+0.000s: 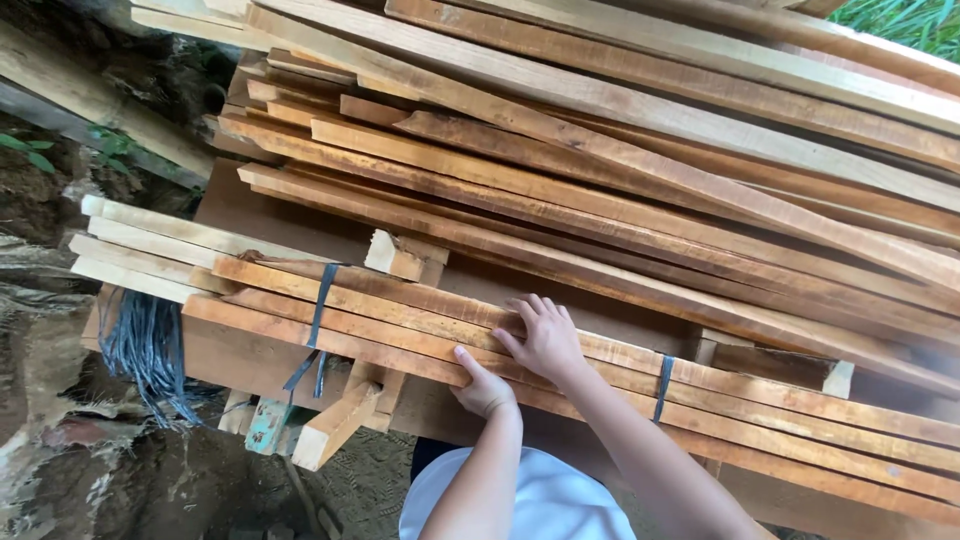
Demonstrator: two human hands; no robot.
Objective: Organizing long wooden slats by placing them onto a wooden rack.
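Both hands are on the strapped bundle of planks (420, 320), the near stack bound by two dark straps, one strap (320, 310) to the left of the hands and one strap (663, 385) to their right. That binding looks like what keeps these long boards lying flat together as one pack, with a short wood block (395, 255) sitting on top just behind the left strap.

The left hand (485, 388) is hooked over the bundle's near edge, thumb up on the top face, fingers curled under and out of sight, so it grips the edge board. The right hand (545, 338) lies palm down on the bundle's top, fingers (530, 308) spread wide and flat, pressing, holding nothing.

Behind the bundle, a loose heap of longer planks (640, 150) slants across. Both forearms reach up from below, close together.
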